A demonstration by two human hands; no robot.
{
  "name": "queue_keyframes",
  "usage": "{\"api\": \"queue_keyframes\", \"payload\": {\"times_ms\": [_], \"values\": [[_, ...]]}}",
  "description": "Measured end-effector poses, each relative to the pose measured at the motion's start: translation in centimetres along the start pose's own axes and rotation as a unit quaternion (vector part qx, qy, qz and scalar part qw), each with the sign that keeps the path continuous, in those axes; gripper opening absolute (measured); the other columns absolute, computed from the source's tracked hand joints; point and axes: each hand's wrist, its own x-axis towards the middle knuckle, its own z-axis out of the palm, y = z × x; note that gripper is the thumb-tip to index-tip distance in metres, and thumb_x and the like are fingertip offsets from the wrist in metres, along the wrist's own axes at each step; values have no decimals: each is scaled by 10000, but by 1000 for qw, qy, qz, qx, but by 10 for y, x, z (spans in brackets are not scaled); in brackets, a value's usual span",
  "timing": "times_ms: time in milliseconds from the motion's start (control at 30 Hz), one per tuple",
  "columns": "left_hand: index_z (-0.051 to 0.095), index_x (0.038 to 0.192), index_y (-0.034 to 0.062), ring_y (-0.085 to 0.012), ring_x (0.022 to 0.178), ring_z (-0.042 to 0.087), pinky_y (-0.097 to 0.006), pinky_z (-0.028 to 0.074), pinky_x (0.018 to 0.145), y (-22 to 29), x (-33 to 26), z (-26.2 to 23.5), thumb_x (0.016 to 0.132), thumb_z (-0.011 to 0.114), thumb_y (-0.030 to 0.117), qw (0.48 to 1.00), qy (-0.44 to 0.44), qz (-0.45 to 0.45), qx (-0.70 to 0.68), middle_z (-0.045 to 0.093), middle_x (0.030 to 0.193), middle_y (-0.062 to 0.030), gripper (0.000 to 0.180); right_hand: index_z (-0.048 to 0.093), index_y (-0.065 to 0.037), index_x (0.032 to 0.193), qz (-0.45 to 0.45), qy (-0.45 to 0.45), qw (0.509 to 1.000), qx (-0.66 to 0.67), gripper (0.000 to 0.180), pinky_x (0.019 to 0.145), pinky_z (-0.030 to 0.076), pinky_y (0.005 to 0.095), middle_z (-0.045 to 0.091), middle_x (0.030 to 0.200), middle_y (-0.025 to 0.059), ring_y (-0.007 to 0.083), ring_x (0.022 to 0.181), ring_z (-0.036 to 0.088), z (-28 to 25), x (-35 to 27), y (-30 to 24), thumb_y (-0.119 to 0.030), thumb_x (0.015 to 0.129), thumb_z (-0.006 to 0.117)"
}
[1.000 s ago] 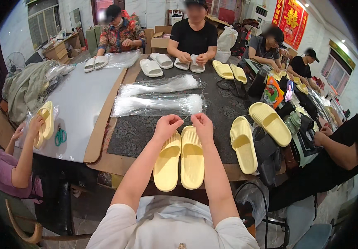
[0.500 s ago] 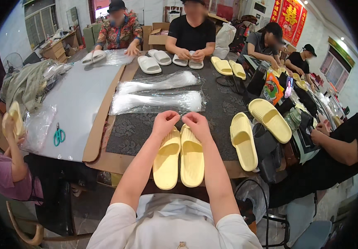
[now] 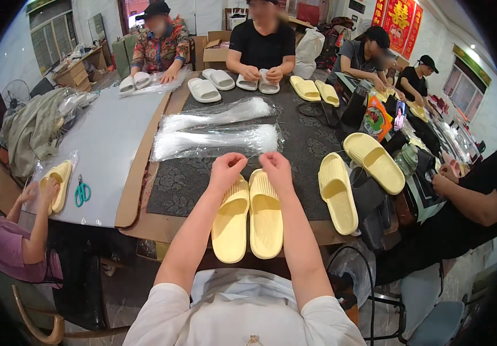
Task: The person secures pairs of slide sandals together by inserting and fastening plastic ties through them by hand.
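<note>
A pair of yellow slippers lies side by side in front of me at the table's near edge, the left slipper (image 3: 230, 228) and the right slipper (image 3: 266, 225) with their toes pointing away. Above their ribbed straps, my left hand (image 3: 229, 169) and my right hand (image 3: 275, 168) are both pinched, a small gap apart. Between the fingertips runs a thin clear strand (image 3: 253, 155), barely visible; its ends are hidden. Just beyond my hands lie two bundles of thin white strands in clear wrap, a nearer bundle (image 3: 219, 142) and a farther bundle (image 3: 214, 117).
Another yellow pair (image 3: 336, 196) lies to my right, beside black items. White slippers (image 3: 204, 90) and more yellow slippers (image 3: 306, 88) stand at the far edge. Green scissors (image 3: 82, 192) rest on the grey surface at left. Several co-workers sit around the table.
My hands have drawn slightly farther apart, the right one moving a little rightward. At the left, a co-worker has lowered a yellow pair onto the plastic on the table.
</note>
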Motion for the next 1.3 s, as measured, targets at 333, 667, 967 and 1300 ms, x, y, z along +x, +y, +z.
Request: {"api": "queue_keyframes", "payload": {"times_ms": [333,667,967,1300], "values": [[703,925,-9,-37,682,553,-210,439,620,-1,1,-2,838,693,155,1000,-18,18,-9,655,743,19,186,652,-18,950,-18,-65,997,-33,172,613,431,222,603,723,-36,47,664,524,1,-3,-9,-167,869,677],[714,934,20,-36,629,520,-221,424,582,-6,2,1,818,710,181,998,-32,-8,-51,635,687,30,199,656,-5,946,-10,-2,1000,24,194,593,407,205,601,732,-39,31,642,500,1,-5,-15,-184,876,684],[714,956,20,-20,652,515,-197,406,583,4,-2,-3,840,711,156,998,-53,-12,-18,634,734,47,179,657,-8,898,-9,-72,997,30,190,612,440,226,635,745,-5,50,669,549,2,-4,-11,-193,872,687],[714,926,14,-34,626,519,-225,421,573,1,-2,-3,828,710,177,999,-31,-19,-40,638,687,28,190,654,-15,886,-2,-15,1000,15,169,641,443,237,623,736,-13,61,689,540,1,-2,-10,-180,859,684]]}}
